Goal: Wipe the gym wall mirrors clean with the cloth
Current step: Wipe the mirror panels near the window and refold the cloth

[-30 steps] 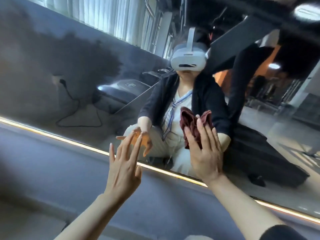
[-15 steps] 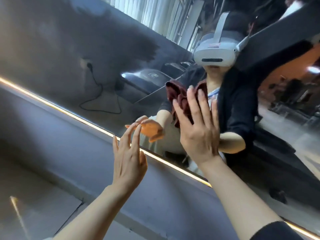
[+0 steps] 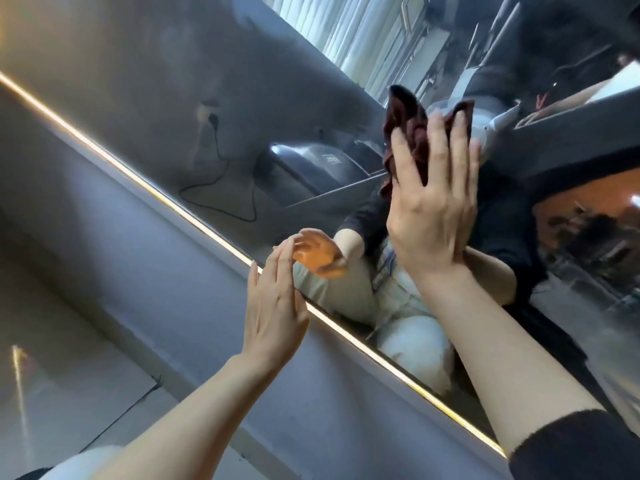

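I'm seeing my left hand point(image 3: 273, 306) hovering nearest, fingers straight and relaxed, holding nothing, just short of the lit mirror edge point(image 3: 194, 216). Farther up, my right hand point(image 3: 433, 209) is pressing the maroon cloth point(image 3: 410, 133) flat against the mirror point(image 3: 242, 116).

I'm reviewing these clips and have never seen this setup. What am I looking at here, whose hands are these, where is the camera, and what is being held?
There is no machine here: a person wears a camera on the head, so the single view looks out over their own two arms, tilted. In front is a wall mirror with a lit strip along its lower edge. The right hand presses a dark red cloth flat against the glass, fingers straight. The left hand is open and holds nothing, its fingertips near the mirror's lower edge. The figure with the white headset is the person's own reflection; a cable and gym equipment also show as reflections.
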Demonstrator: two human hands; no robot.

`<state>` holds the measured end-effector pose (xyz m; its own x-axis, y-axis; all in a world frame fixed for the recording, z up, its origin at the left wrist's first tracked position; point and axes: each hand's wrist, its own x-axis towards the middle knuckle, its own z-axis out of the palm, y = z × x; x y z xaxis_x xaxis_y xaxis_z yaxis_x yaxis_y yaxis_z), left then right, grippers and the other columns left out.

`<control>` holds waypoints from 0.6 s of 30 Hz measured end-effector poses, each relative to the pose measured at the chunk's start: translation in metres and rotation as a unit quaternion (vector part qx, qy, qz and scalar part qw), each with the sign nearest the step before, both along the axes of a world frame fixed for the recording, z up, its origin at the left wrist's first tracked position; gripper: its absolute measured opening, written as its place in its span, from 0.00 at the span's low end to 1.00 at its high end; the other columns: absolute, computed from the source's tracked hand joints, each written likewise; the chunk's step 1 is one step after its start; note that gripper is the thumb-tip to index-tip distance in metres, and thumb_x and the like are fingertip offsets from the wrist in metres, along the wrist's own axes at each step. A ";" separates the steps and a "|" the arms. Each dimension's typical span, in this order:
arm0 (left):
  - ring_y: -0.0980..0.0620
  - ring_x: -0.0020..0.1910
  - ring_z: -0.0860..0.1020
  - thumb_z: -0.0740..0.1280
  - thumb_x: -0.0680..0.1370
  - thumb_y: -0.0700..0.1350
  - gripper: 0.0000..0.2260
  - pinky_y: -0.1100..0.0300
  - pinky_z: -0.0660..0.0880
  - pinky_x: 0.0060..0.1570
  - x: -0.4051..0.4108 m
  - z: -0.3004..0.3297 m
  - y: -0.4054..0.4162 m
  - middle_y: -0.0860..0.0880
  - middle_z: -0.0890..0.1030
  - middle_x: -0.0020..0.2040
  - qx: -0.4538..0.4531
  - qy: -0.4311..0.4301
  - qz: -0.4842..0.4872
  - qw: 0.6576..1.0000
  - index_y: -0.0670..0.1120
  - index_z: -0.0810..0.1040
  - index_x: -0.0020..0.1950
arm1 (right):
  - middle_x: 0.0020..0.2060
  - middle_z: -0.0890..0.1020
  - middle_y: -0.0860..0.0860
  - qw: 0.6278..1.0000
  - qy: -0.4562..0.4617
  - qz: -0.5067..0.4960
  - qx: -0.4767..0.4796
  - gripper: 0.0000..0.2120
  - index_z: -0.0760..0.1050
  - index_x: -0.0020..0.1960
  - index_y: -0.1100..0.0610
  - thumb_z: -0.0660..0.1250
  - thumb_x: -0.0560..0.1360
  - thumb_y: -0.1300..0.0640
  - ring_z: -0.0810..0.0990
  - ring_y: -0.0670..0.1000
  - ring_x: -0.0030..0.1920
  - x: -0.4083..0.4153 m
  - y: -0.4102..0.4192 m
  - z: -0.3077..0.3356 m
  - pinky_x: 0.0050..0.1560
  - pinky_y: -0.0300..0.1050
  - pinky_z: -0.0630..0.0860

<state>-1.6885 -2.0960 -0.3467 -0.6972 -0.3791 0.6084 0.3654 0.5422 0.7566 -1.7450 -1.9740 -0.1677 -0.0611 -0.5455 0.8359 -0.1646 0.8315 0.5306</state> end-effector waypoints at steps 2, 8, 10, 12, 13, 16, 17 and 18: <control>0.44 0.68 0.69 0.60 0.69 0.27 0.35 0.34 0.64 0.70 -0.001 0.001 -0.002 0.40 0.72 0.71 0.036 0.010 0.002 0.999 0.39 0.62 0.77 | 0.72 0.71 0.65 1.000 0.003 0.014 -0.007 0.18 0.75 0.72 0.56 0.61 0.83 0.62 0.69 0.67 0.73 -0.008 -0.028 -0.007 0.76 0.59 0.59; 0.43 0.69 0.72 0.56 0.71 0.34 0.33 0.45 0.69 0.70 -0.004 0.000 -0.012 0.41 0.71 0.71 0.149 0.032 0.031 0.988 0.39 0.59 0.78 | 0.73 0.71 0.63 0.950 -0.160 0.060 0.262 0.16 0.78 0.66 0.57 0.59 0.81 0.62 0.69 0.65 0.73 -0.019 -0.050 -0.118 0.76 0.59 0.62; 0.44 0.68 0.71 0.58 0.72 0.33 0.32 0.47 0.69 0.70 -0.002 0.001 -0.016 0.42 0.71 0.71 0.152 0.023 0.033 0.988 0.39 0.60 0.78 | 0.72 0.73 0.62 0.938 -0.184 0.073 0.286 0.17 0.81 0.62 0.58 0.55 0.83 0.63 0.71 0.65 0.72 -0.018 -0.045 -0.119 0.75 0.59 0.64; 0.45 0.69 0.69 0.61 0.71 0.28 0.34 0.43 0.67 0.71 -0.002 0.001 -0.017 0.42 0.71 0.71 0.133 0.006 0.023 0.991 0.39 0.62 0.77 | 0.72 0.73 0.62 0.942 -0.177 0.076 0.275 0.15 0.80 0.63 0.58 0.59 0.82 0.61 0.70 0.64 0.73 -0.017 -0.044 -0.097 0.75 0.61 0.63; 0.46 0.71 0.67 0.62 0.70 0.27 0.34 0.41 0.65 0.72 -0.002 0.002 -0.017 0.42 0.70 0.72 0.123 -0.005 0.018 0.992 0.39 0.63 0.77 | 0.72 0.73 0.63 0.955 -0.153 0.069 0.244 0.15 0.80 0.65 0.58 0.64 0.80 0.59 0.70 0.65 0.73 -0.018 -0.046 -0.081 0.75 0.61 0.63; 0.46 0.72 0.66 0.64 0.72 0.29 0.31 0.41 0.63 0.72 -0.003 0.003 -0.016 0.46 0.68 0.74 0.104 -0.042 -0.006 0.994 0.41 0.67 0.75 | 0.71 0.72 0.63 0.991 -0.065 0.051 0.101 0.18 0.77 0.69 0.56 0.64 0.80 0.61 0.70 0.66 0.73 -0.023 -0.066 -0.037 0.74 0.63 0.62; 0.45 0.71 0.67 0.64 0.72 0.30 0.30 0.40 0.64 0.72 -0.003 0.003 -0.015 0.46 0.68 0.74 0.096 -0.047 -0.010 0.994 0.42 0.69 0.74 | 0.71 0.72 0.63 0.994 -0.053 0.050 0.078 0.18 0.77 0.69 0.55 0.62 0.80 0.62 0.70 0.66 0.73 -0.024 -0.075 -0.034 0.74 0.63 0.62; 0.44 0.71 0.67 0.64 0.72 0.30 0.30 0.39 0.64 0.71 -0.004 0.002 -0.015 0.46 0.68 0.74 0.089 -0.051 -0.009 0.995 0.41 0.69 0.74 | 0.72 0.72 0.63 0.994 -0.051 0.052 0.081 0.19 0.76 0.69 0.55 0.61 0.80 0.62 0.69 0.66 0.73 -0.026 -0.081 -0.038 0.74 0.64 0.62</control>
<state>-1.6920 -2.1108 -0.3443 -0.7597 -0.4617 0.4580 0.2898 0.3902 0.8740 -1.7705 -2.0554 -0.2062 -0.0768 -0.6799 0.7293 -0.3043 0.7125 0.6322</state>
